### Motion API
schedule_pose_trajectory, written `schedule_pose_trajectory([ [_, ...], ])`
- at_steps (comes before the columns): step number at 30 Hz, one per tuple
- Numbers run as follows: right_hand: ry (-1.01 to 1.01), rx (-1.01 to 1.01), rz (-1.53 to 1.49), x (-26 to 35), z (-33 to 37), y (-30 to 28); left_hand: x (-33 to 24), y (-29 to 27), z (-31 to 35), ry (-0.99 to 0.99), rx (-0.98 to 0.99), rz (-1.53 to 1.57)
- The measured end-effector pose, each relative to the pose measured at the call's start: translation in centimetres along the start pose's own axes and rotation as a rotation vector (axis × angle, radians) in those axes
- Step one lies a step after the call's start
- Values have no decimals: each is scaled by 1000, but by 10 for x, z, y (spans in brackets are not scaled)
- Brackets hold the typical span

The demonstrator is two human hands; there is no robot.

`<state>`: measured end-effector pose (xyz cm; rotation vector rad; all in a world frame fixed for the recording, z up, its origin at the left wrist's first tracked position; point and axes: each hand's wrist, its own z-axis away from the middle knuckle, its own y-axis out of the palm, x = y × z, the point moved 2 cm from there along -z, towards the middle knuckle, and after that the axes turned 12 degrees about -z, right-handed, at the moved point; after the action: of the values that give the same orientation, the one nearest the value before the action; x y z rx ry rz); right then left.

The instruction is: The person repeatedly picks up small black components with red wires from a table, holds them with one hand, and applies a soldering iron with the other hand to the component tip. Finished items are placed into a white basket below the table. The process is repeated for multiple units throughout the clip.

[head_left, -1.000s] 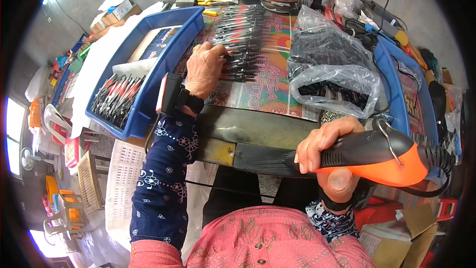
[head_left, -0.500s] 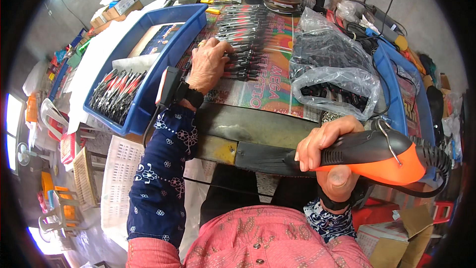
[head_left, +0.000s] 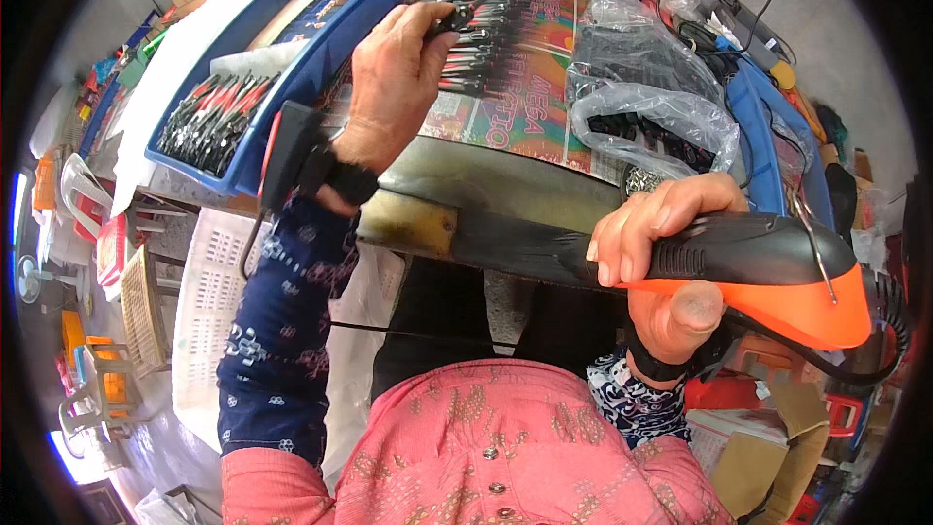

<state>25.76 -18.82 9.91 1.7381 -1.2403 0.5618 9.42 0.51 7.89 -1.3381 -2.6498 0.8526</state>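
My left hand [head_left: 391,78] is raised over the far middle of the table, its thumb and fingers pinched on a slim black piece [head_left: 470,16]. Below it, several slender black, red and grey pieces [head_left: 476,41] lie side by side in a long row on a colourful printed sheet [head_left: 546,102]. At the near right, my right hand [head_left: 671,233] is wrapped round an orange and black corded power tool [head_left: 758,258] with a wire hanging hook. The tool lies sideways, its narrow dark end pointing left above the table edge.
To the left stands a blue tray [head_left: 335,58] with a heap of similar pieces. A clear plastic bag [head_left: 646,73] of dark parts lies right of the row, beside another blue tray [head_left: 768,131]. A white crate [head_left: 209,297] stands below the table's left side.
My left hand has lifted off the row with a black piece in its fingers. My right hand and the power tool have shifted slightly right and up in view as the view tilted.
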Motion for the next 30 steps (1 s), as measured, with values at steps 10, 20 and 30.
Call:
schedule_pose_trajectory([
  [10,-101,239,-175,-1,0,5,-76,-77,97,-857,604,771],
  [20,1,109,86,-4,6,27,-116,-70,149,-1281,632,1242],
  [30,21,99,94,-12,3,32,-119,-50,158,-1382,525,1299],
])
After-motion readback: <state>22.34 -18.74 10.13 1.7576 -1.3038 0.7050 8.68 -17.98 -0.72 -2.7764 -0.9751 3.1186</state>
